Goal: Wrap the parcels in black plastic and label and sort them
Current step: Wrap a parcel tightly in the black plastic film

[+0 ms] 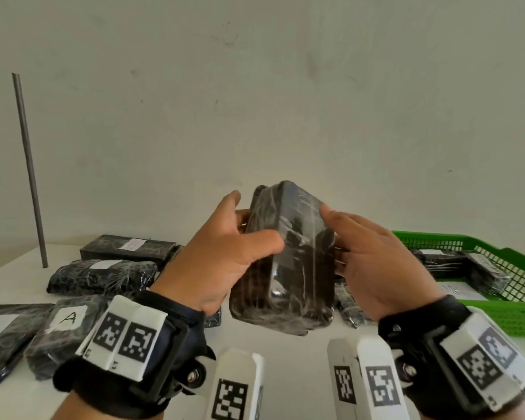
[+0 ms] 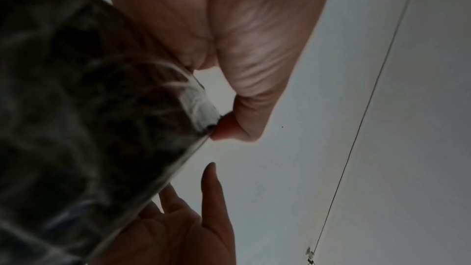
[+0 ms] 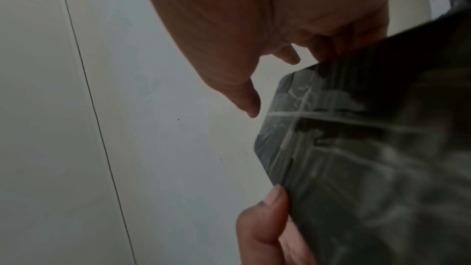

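A parcel (image 1: 288, 262) wrapped in shiny black plastic is held upright in the air above the white table (image 1: 270, 338), in the middle of the head view. My left hand (image 1: 225, 253) grips its left side, with the thumb across the front face and the fingers behind. My right hand (image 1: 373, 256) holds its right side, fingertips on the edge. The front face shows no label. In the left wrist view the parcel (image 2: 76, 108) fills the left half, blurred. In the right wrist view the parcel (image 3: 369, 168) has a thumb (image 3: 267, 219) pressing on its edge.
Several black wrapped parcels lie on the table at left, one with a white label marked A (image 1: 69, 318). A green plastic basket (image 1: 497, 310) at right holds more wrapped parcels. A grey rod (image 1: 28, 168) leans on the wall at far left.
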Motion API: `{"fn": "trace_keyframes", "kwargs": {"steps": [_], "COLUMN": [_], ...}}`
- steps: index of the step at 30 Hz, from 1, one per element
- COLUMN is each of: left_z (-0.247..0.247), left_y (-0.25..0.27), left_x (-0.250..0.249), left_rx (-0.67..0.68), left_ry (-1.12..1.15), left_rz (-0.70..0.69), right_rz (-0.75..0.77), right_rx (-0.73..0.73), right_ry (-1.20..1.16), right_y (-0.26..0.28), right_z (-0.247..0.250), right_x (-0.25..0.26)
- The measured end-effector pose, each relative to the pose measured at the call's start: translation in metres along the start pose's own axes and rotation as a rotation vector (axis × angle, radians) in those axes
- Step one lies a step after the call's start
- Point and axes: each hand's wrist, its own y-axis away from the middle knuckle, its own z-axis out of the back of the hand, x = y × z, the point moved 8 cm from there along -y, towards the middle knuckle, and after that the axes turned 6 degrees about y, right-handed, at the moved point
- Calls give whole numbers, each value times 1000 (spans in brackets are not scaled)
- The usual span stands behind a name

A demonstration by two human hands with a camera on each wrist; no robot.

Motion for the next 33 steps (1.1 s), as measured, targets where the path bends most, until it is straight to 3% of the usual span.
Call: {"fn": "trace_keyframes", "kwargs": {"steps": [5,8,12,19,23,29,33], "left_z": [-14,-12,-14,-18,-17,-17,-21], "left_y": [4,3,1,5,7,11,14], "left_x": [-8,-13,-12,-15,-22,-32,-32], "left_rx": [205,169,42,30,59,67,50], "left_ry": [-109,-83,-63,-43,-43,-9,-13], "left_rz": [-86,-125,-130,-203,-274,-335,-338], "right_rz": [37,69,159,227,278,360,344], "right_rx": [52,158,248,165,194,165,69], "right_ry": [-92,-116,23,-122,-158,-110,-118], "right_y": [2,3,10,10,20,30,30], "right_z": [5,2,-9,-18,-26,-30,-27], "right_x": [10,17,22,26,35,47,46]}}
